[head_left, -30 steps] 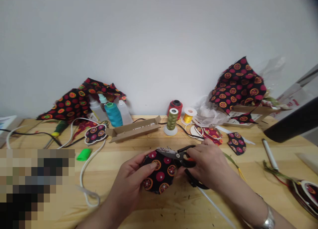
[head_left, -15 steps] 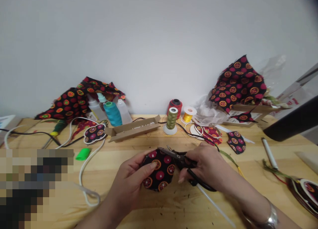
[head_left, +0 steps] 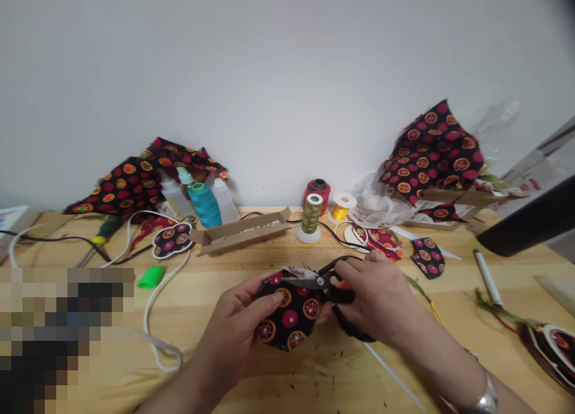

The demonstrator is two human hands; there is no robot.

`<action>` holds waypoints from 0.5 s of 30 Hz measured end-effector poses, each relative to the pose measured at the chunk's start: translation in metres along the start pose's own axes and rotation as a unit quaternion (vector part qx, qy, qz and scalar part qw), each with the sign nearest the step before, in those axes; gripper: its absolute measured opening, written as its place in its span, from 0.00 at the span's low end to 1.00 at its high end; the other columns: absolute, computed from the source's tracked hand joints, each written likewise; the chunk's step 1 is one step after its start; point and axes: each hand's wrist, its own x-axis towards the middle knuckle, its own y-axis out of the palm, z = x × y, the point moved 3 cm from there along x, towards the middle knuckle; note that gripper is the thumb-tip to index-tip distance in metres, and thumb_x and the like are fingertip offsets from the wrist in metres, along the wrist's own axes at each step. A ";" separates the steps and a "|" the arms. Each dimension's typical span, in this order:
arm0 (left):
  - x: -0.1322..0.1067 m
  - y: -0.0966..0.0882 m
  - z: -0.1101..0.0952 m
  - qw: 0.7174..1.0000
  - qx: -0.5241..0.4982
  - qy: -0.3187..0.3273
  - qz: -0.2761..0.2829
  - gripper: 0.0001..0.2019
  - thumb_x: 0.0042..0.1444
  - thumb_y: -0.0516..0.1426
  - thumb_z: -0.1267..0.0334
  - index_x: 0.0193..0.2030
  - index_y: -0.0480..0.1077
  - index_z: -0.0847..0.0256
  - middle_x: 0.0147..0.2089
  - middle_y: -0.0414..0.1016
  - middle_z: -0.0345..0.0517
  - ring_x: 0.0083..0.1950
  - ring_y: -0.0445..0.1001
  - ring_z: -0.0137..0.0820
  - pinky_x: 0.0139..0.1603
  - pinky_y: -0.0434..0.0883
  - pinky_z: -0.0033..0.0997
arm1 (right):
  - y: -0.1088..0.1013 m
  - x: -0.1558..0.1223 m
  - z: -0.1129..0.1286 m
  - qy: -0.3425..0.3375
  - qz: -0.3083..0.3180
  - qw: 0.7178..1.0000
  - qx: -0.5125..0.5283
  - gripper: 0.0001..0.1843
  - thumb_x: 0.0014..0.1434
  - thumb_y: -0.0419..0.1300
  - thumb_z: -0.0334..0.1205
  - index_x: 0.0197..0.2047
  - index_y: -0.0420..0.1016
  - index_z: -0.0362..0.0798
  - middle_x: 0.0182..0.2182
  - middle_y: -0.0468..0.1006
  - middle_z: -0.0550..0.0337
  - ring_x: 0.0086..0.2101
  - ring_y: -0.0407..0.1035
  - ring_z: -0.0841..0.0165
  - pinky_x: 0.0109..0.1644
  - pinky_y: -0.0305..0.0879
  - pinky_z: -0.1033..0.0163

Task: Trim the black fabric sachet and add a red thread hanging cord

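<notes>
My left hand (head_left: 245, 315) grips a patterned fabric piece (head_left: 290, 318), dark with pink and orange circles and small shiny dots, its thumb lying on the front face. In my right hand (head_left: 375, 297) is a pair of black-handled scissors (head_left: 321, 282), fingers through the loops. Their blades lie across the upper edge of the fabric piece and point left. A small strip of fabric shows at the blades. The back of the fabric piece and the fingers behind it are hidden.
Beyond my hands stand a narrow cardboard box (head_left: 242, 231), a green thread spool (head_left: 311, 216), a yellow spool (head_left: 342, 207) and a teal spool (head_left: 204, 204). A white cord (head_left: 150, 324) curves at left near a green cap (head_left: 151, 277). A white marker (head_left: 488, 279) lies at right.
The scissor blades have opened and closed position slightly, now lying flatter across the fabric's top edge. My right hand has turned and risen a little; my left hand stays nearly still.
</notes>
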 end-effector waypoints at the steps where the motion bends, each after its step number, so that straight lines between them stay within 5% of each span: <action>1: 0.000 -0.001 0.001 1.000 0.000 0.000 -0.001 0.13 0.45 0.63 0.68 0.40 0.78 0.61 0.36 0.83 0.50 0.35 0.80 0.38 0.39 0.74 0.33 | 0.001 0.000 -0.001 -0.007 -0.013 1.000 -0.010 0.15 0.45 0.65 0.50 0.27 0.69 0.47 0.23 0.76 0.61 0.23 0.67 0.67 0.34 0.51 0.61; 6: 0.003 -0.002 0.001 1.000 0.002 -0.004 -0.012 0.14 0.45 0.64 0.67 0.41 0.78 0.61 0.35 0.83 0.50 0.34 0.80 0.37 0.35 0.75 0.32 | 0.001 -0.001 -0.006 -0.024 -0.067 0.997 -0.026 0.15 0.47 0.64 0.50 0.25 0.68 0.47 0.20 0.74 0.62 0.22 0.67 0.68 0.34 0.50 0.60; 15: -0.002 0.002 -0.002 1.000 0.002 -0.012 -0.010 0.13 0.44 0.64 0.68 0.40 0.79 0.62 0.34 0.83 0.50 0.32 0.80 0.37 0.34 0.74 0.32 | 0.001 0.000 -0.007 -0.036 -0.065 0.996 -0.039 0.07 0.47 0.60 0.40 0.23 0.67 0.47 0.19 0.74 0.62 0.21 0.65 0.69 0.34 0.49 0.60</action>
